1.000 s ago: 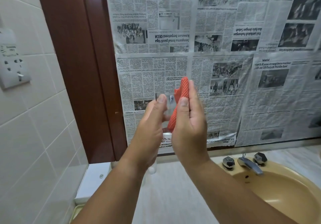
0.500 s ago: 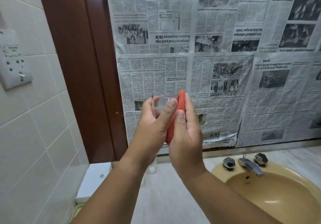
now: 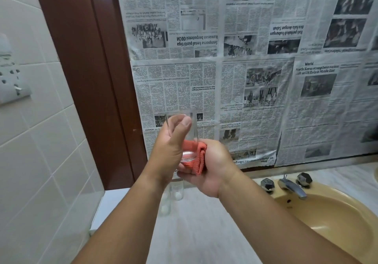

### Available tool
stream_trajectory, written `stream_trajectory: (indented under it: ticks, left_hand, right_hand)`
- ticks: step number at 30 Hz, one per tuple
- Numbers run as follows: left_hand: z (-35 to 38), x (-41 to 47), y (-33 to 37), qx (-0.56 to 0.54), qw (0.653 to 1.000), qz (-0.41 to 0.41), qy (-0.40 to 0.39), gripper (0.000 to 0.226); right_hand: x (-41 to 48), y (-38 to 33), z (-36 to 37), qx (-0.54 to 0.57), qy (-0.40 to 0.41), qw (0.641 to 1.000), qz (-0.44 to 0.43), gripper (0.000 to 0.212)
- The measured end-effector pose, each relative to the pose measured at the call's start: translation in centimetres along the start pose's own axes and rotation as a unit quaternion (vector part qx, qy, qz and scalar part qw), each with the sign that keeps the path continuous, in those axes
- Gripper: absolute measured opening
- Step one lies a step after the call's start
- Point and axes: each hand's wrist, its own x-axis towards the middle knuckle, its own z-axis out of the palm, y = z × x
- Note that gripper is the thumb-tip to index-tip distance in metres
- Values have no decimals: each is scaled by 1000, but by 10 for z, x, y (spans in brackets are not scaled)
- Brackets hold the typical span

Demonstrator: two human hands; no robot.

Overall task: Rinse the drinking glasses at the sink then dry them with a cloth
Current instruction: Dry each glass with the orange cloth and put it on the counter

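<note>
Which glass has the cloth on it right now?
The glass gripped in the left hand, its base against the orange cloth held by the right hand. The other glasses stand on the counter below, untouched.

Newspaper sheets [image 3: 255, 79] cover wall behind countertop, from top of view down to its back edge. Some pages hang upside down; one heading reads "World"; grey photos sit between text columns. Dark brown wooden frame [image 3: 81, 79] stands vertical just left of sheets, touching them. White glazed tiles [image 3: 41, 151] fill left wall. White wall socket [image 3: 12, 83] on tiles, blurred. Countertop [image 3: 204, 233] pale, marble-like. White flat box [image 3: 110, 200] at back left corner of countertop, below wooden frame.
</note>
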Motion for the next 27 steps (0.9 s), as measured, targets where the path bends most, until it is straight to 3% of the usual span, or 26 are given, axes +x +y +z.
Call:
stream_trajectory:
  ticks: [4, 9, 11, 13, 14, 16, 19, 22, 25, 27]
  left_hand:
    - [-8, 1, -8, 33, 999, 20, 3, 61]
    - [-24, 4, -18, 40, 998, -19, 38, 67]
    - [-32, 2, -21, 23, 996, -58, 64, 69]
    - [-33, -5, -27, -20, 992, -113, 55, 73]
    - [-29, -9, -28, -35, 989, -135, 43, 69]
    - [-18, -17, -27, -56, 985, -161, 3, 56]
    - [-3, -22, -28, -113, 972, -198, -50, 67]
    - [-6, -14, -33, -216, 951, -218, -36, 91]
    - [-18, -9, -31, -344, 909, -235, -34, 109]
    - [-26, -3, -36, -368, 896, -250, -15, 100]
  right_hand:
    - [-4, 2, -5, 19, -43, 991, 122, 46]
    - [-22, 8, -18, 34, -66, 985, 155, 47]
    - [-30, 8, -22, 8, -12, 997, 74, 43]
    - [-27, 7, -27, -47, 95, 989, -103, 36]
    - [-26, 4, -26, -102, 129, 967, -193, 31]
    - [-18, -1, -19, -241, 120, 911, -313, 25]
    - [2, 9, -10, -441, 83, 806, -386, 36]
    - [14, 20, -4, -578, 63, 704, -408, 41]
    - [15, 38, -9, -620, 32, 661, -422, 44]
    - [19, 54, -22, -607, 13, 640, -471, 41]
